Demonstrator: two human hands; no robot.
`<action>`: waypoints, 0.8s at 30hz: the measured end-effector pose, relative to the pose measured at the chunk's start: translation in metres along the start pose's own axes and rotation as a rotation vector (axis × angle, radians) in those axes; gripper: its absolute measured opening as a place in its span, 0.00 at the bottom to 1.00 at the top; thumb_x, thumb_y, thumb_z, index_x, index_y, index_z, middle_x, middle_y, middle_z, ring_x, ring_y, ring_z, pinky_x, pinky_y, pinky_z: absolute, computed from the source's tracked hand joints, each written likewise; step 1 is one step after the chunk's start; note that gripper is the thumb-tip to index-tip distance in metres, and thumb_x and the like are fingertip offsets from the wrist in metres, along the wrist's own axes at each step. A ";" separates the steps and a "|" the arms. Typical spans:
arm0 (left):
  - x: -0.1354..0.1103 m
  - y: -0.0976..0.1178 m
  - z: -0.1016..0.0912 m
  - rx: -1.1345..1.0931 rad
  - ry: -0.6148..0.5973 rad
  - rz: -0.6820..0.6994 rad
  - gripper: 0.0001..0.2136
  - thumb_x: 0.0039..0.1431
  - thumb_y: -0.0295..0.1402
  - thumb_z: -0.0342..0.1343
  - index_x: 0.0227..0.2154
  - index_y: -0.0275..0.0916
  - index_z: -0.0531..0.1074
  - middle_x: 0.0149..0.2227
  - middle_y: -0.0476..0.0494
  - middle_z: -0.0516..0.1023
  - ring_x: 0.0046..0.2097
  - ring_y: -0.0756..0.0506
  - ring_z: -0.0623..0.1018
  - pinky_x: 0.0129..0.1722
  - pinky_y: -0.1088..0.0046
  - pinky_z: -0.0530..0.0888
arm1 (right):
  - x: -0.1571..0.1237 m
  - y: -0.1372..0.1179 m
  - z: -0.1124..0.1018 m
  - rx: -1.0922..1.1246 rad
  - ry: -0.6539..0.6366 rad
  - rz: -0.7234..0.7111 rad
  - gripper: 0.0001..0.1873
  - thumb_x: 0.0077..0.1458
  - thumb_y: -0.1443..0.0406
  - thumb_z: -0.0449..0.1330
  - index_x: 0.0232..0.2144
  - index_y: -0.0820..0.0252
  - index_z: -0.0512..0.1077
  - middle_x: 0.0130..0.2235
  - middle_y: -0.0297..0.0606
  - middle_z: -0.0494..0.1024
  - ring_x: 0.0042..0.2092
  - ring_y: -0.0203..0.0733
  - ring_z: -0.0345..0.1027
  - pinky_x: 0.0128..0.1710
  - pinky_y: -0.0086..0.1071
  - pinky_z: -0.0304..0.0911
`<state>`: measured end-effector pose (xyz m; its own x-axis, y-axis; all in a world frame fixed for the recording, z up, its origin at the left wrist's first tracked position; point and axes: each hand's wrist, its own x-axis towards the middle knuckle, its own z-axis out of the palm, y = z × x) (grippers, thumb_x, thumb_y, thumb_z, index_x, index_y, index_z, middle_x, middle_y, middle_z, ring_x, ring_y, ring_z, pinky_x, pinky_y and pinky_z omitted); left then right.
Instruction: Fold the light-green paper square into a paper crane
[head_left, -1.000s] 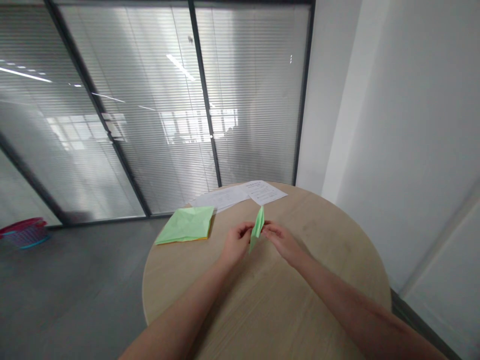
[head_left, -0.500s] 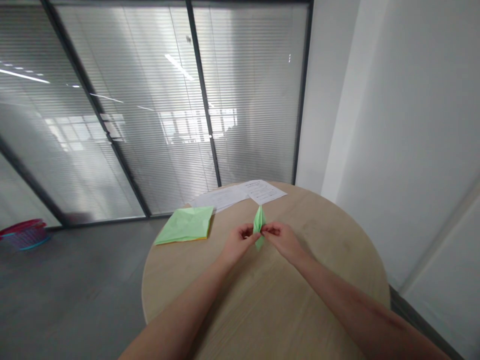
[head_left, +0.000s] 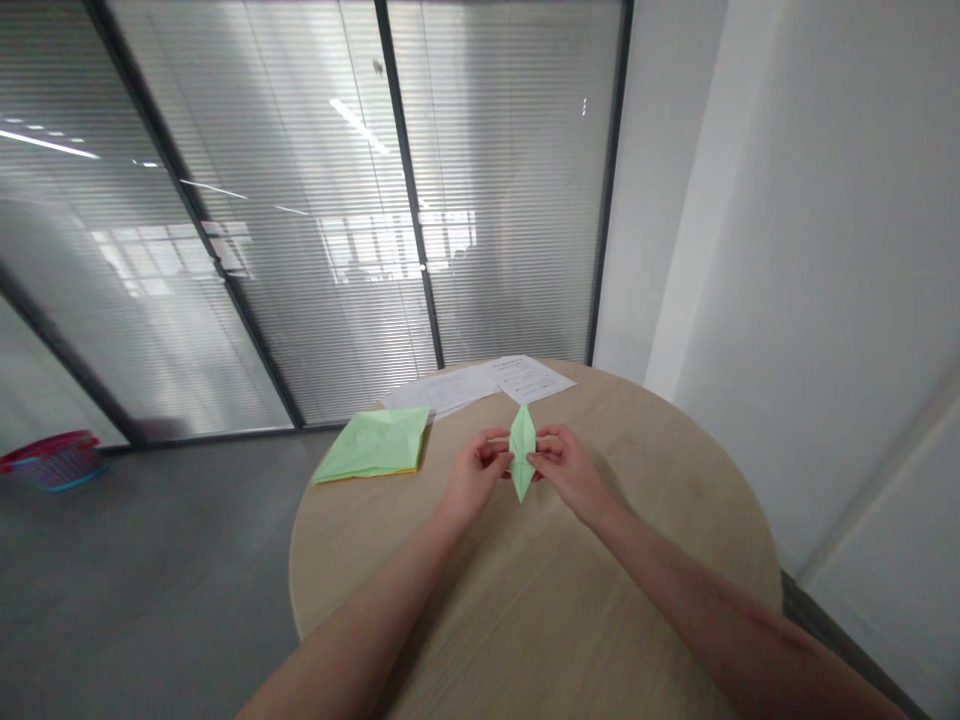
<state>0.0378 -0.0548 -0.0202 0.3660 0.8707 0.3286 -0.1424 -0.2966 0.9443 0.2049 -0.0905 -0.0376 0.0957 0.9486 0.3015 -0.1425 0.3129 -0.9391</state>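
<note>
A piece of folded light green paper [head_left: 523, 447], long and pointed at both ends, is held upright between my two hands over the table. My left hand [head_left: 478, 470] pinches its left edge, with the thumb on the near face and the fingers behind. On the opposite edge, my right hand [head_left: 566, 467] grips it the same way. Faint creases run across the face turned towards me. Parts of the fingers are hidden behind the paper.
The round wooden table [head_left: 480, 620] carries a stack of green paper sheets [head_left: 379, 443] with a yellow edge at the left. Printed white sheets [head_left: 529, 379] lie at the far edge. A red and blue basket [head_left: 56, 460] stands on the floor at far left.
The folded paper has been spread flatter and wider, showing its broad face. My hands have moved slightly apart, from its middle to its two side edges.
</note>
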 end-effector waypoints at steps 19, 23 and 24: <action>-0.002 0.007 -0.003 0.034 0.001 -0.090 0.12 0.51 0.40 0.63 0.31 0.37 0.73 0.33 0.45 0.77 0.34 0.47 0.78 0.31 0.71 0.77 | 0.002 0.004 -0.006 -0.185 -0.023 -0.020 0.07 0.46 0.64 0.58 0.28 0.52 0.76 0.32 0.33 0.79 0.33 0.43 0.72 0.38 0.36 0.68; -0.004 0.011 -0.001 0.015 0.024 -0.097 0.14 0.53 0.43 0.62 0.36 0.38 0.71 0.33 0.46 0.78 0.34 0.46 0.79 0.29 0.71 0.77 | 0.001 0.002 -0.008 -0.307 -0.022 -0.048 0.08 0.48 0.64 0.57 0.29 0.52 0.77 0.34 0.34 0.80 0.37 0.43 0.72 0.38 0.35 0.67; -0.004 0.011 -0.001 0.009 0.020 -0.101 0.16 0.52 0.43 0.63 0.38 0.38 0.70 0.33 0.46 0.78 0.33 0.46 0.79 0.29 0.72 0.77 | 0.001 0.003 -0.008 -0.324 -0.030 -0.056 0.09 0.49 0.64 0.57 0.29 0.52 0.78 0.34 0.34 0.80 0.37 0.43 0.72 0.38 0.34 0.67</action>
<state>0.0339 -0.0614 -0.0112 0.3595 0.9040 0.2315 -0.0970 -0.2105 0.9728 0.2123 -0.0889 -0.0410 0.0647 0.9328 0.3546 0.1834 0.3382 -0.9230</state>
